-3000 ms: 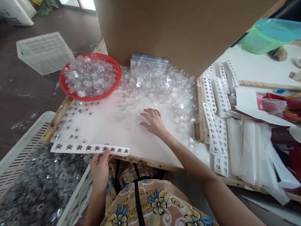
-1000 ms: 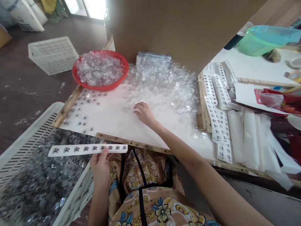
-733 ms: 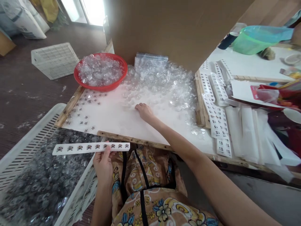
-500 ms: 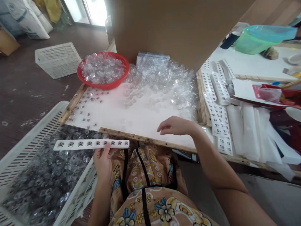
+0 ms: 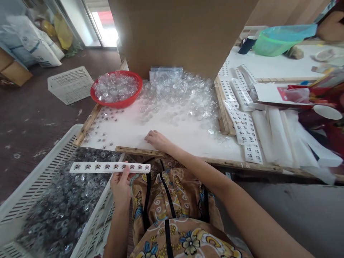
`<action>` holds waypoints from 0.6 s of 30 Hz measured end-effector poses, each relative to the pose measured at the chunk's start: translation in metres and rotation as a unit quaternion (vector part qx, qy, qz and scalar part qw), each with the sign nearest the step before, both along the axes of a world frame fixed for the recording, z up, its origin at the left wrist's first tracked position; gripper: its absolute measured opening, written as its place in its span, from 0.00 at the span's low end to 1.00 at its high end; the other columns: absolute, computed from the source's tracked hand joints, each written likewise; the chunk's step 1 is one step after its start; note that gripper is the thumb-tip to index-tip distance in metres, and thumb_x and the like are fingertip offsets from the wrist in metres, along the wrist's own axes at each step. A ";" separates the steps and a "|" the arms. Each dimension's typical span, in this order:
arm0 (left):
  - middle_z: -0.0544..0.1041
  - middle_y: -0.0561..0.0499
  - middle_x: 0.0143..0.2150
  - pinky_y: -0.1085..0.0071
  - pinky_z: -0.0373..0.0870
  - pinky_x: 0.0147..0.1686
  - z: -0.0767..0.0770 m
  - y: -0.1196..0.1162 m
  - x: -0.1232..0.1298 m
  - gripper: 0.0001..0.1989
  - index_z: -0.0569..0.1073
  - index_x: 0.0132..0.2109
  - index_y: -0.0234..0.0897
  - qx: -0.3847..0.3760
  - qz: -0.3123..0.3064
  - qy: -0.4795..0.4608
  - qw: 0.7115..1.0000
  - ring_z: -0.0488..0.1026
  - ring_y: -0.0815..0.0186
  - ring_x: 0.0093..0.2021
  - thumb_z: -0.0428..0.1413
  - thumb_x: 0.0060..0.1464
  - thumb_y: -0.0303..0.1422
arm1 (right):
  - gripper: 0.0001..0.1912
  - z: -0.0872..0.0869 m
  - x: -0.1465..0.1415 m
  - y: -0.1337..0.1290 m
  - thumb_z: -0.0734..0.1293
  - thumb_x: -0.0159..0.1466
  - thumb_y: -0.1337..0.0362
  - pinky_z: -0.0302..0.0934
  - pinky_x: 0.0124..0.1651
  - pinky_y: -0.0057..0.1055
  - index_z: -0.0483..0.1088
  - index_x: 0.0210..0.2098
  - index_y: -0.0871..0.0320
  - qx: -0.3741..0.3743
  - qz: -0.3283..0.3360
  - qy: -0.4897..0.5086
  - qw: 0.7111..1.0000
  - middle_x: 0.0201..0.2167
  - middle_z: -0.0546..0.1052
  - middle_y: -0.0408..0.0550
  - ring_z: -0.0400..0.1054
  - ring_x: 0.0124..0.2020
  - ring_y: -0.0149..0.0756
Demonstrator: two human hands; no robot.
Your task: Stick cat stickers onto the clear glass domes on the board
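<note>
Since half a second ago the right hand (image 5: 158, 139) has dropped back onto the white desk (image 5: 188, 138), fingers curled together at its near edge. At 8 o'clock, the left hand (image 5: 120, 186) pinches the sticker strip (image 5: 109, 167) above the white crate (image 5: 37, 182).

White sticker strip (image 5: 109, 167), level, above the crate (image 5: 34, 182)

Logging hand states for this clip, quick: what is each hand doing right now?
Left hand: closed on the sticker strip, held over the white crate.
Right hand: resting knuckles-up on the white board; whether it holds anything cannot be told.
</note>
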State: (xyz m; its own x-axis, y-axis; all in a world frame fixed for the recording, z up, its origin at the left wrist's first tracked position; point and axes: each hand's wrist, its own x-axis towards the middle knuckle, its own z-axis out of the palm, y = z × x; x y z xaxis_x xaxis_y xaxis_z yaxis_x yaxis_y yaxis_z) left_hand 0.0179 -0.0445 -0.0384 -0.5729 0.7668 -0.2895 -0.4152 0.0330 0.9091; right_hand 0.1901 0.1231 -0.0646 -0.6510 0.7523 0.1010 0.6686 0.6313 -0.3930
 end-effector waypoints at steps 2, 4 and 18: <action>0.82 0.49 0.40 0.69 0.75 0.36 0.001 -0.003 0.002 0.21 0.82 0.38 0.37 0.001 -0.005 -0.002 1.000 0.76 0.64 0.36 0.74 0.34 0.38 | 0.13 0.005 0.002 0.000 0.59 0.72 0.68 0.60 0.53 0.33 0.72 0.51 0.61 -0.030 -0.043 0.006 0.999 0.47 0.76 0.58 0.69 0.49 0.40; 0.82 0.48 0.39 0.69 0.75 0.35 0.003 -0.006 0.004 0.22 0.82 0.38 0.36 0.004 -0.014 -0.002 1.000 0.76 0.64 0.35 0.74 0.34 0.39 | 0.14 0.012 0.004 0.000 0.58 0.73 0.67 0.61 0.50 0.30 0.70 0.54 0.61 -0.060 -0.088 0.013 0.994 0.45 0.77 0.55 0.71 0.47 0.38; 0.82 0.47 0.40 0.69 0.77 0.35 0.002 -0.028 0.001 0.23 0.82 0.39 0.35 -0.016 -0.020 0.018 1.000 0.77 0.63 0.36 0.74 0.35 0.41 | 0.10 0.019 -0.020 -0.004 0.66 0.66 0.67 0.60 0.39 0.26 0.76 0.44 0.53 -0.059 0.086 -0.006 0.995 0.50 0.75 0.48 0.72 0.42 0.34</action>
